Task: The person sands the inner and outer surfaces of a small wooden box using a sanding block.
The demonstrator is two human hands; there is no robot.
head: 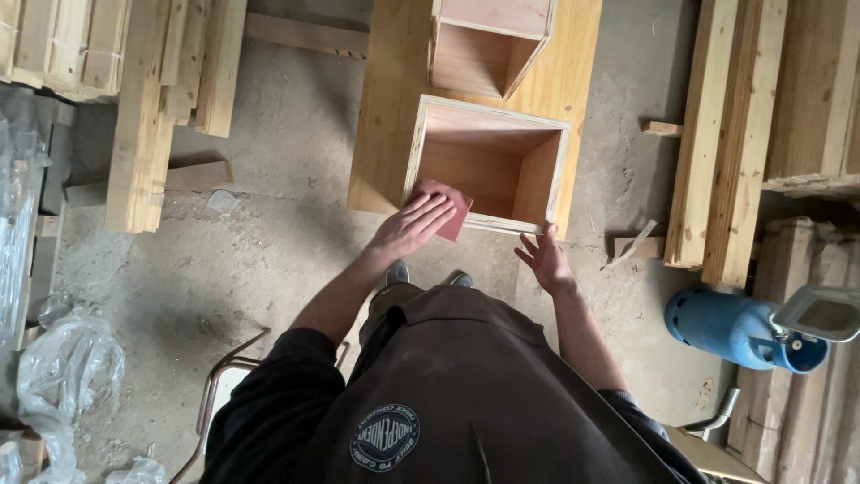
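The left hand (410,226) is lying almost flat, fingers stretched out and close together, pressing a reddish-brown sheet of sandpaper (445,204) onto the near left corner of an open plywood box (488,161). The sheet is sticking out past the fingertips toward 1 o'clock, lapping over the box's pale rim. The right hand (544,258) is sitting at about 3 o'clock from the left one, open and loosely spread, its fingertips touching the near right corner of the same box; it is gripping nothing.

The box is standing mouth-up on a light wooden board (385,99) that is resting on the concrete floor (269,233). A second open box (491,40) is sitting just beyond the first, at 12 o'clock. Stacks of timber (152,99) are lying at 10 o'clock, more planks (717,134) at 2 o'clock, and a blue gas cylinder (730,327) is lying at 4 o'clock from the hands. Crumpled clear plastic (63,376) is showing at 8 o'clock.
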